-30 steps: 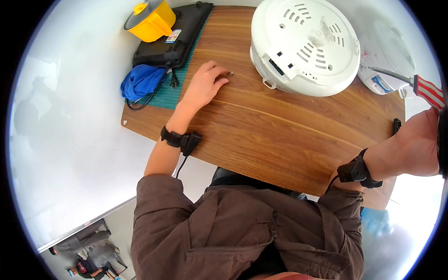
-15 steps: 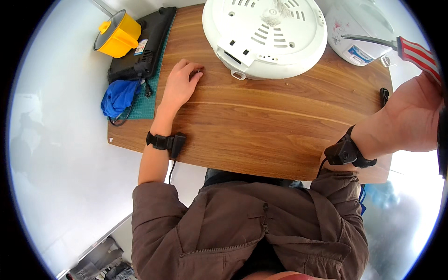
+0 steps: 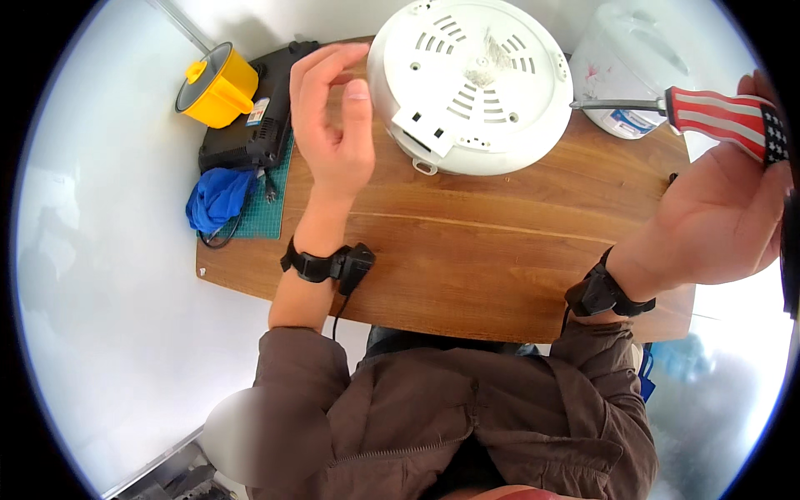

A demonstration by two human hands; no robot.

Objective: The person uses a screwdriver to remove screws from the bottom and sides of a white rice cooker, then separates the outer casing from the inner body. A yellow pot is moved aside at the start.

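white round appliance between two hands, screwdriver in the right one

so the white appliance sits at the far middle of the wooden table, flat slotted face up, with a dusty dark smudge around the center. there's a small white loop sticking out on its near side.

left hand is up just beside the appliance's left edge, held wide with the thumb well apart from the curved fingers. fingertips are right by the rim, but i can't tell if they actually touch it.

right hand is off to the right and nearer than the appliance, wrapped around a screwdriver with a red and white striped handle and a starred dark end. the shaft points left, and its tip lines up with the appliance's right rim. can't tell whether it makes contact or just hangs above. some of that hand's fingers are lost at the dark border.

other stuff: a white container at the far right behind the shaft. over on the far left, a yellow pot on a black flat device, then a blue cloth nearer, partly on a green mat. both wrists wear black straps.
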